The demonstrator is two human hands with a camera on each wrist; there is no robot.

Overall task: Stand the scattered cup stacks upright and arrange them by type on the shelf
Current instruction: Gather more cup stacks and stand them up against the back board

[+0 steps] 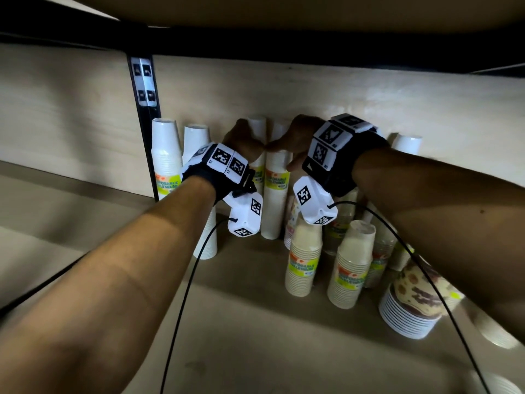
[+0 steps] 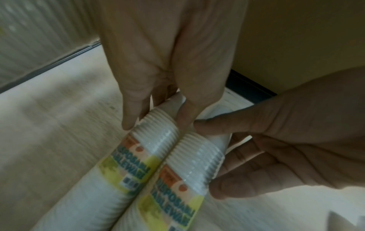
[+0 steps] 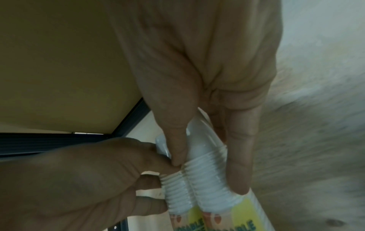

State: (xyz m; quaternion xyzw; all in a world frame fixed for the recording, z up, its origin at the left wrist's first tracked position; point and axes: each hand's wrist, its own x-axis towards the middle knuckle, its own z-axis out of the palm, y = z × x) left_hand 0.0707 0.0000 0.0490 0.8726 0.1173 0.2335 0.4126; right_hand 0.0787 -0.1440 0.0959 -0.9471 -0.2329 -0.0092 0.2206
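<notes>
Two tall white cup stacks with yellow-green labels stand side by side at the back of the shelf [image 1: 241, 322]. My left hand [image 1: 244, 143] grips the top of the left stack [image 1: 258, 127]. Beside it, my right hand [image 1: 295, 146] grips the top of the right stack [image 1: 275, 200]. In the left wrist view my left hand [image 2: 157, 123] wraps the left stack [image 2: 156, 134], with the right stack [image 2: 199, 156] touching it. The right wrist view shows my right hand [image 3: 207, 173] curled round the right stack [image 3: 207, 170], next to the left stack [image 3: 175, 192].
Two more white stacks [image 1: 166, 157] stand upright at the left by the black shelf post [image 1: 145, 109]. Cream stacks [image 1: 305, 257] and a brown-patterned stack [image 1: 412, 297] stand at the right front. Another white stack [image 1: 406, 145] shows behind my right arm. An upper shelf hangs close overhead.
</notes>
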